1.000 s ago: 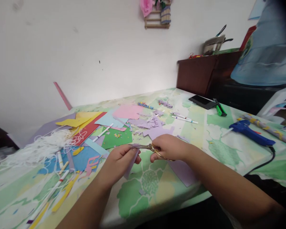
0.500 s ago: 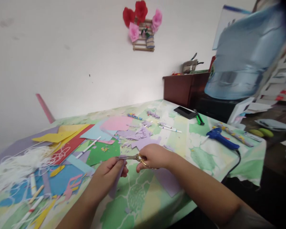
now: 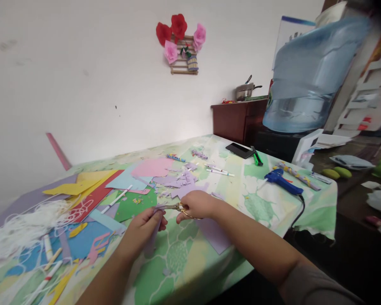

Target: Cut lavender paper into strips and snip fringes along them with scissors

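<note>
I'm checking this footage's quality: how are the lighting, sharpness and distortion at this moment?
Head view: soft light, the white wall dimming toward the left edge; head view: slightly soft detail on the scissors and left hand; head view: the water jug looks stretched and tilted, and the top right corner falls dark.

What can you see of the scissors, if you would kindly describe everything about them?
The scissors look metallic, with slim greyish blades and gold-coloured handles, one curved loop showing below the fingers. The right hand grips the handles and hides part of them. The blades point toward the left hand, their tips at the purple paper it pinches. They are held above the patterned tablecloth; how far the blades are open is too small to tell.
</note>
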A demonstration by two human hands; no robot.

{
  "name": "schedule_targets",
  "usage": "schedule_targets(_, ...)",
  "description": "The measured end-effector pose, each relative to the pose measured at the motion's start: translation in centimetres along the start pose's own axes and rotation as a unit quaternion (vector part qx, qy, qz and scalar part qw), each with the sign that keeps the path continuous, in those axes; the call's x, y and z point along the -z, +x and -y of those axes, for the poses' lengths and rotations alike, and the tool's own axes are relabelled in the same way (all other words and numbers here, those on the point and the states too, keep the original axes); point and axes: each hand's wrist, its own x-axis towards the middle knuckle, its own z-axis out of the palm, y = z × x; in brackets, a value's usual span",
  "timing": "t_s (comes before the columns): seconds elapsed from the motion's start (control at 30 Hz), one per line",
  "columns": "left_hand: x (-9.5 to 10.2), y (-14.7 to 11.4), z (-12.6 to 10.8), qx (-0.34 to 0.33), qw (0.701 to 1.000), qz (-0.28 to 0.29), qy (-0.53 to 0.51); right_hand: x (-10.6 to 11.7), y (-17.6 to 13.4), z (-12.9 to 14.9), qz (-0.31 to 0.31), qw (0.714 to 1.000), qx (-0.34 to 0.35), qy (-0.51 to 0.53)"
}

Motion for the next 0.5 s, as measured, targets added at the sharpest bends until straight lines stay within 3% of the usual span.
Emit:
schedule_targets(0.27, -0.18, 0.01, -0.15, -0.032, 0.999, -0.02, -0.034, 0.11, -0.2, 0.09, 0.003, 1.0, 0.003, -0.003)
schedule_targets(0.5, -0.08, -0.3, -0.38, -0.039, 0.998, -0.052, 0.012, -0.15, -0.07, 0.36, 0.005, 1.0, 0.02, 0.02)
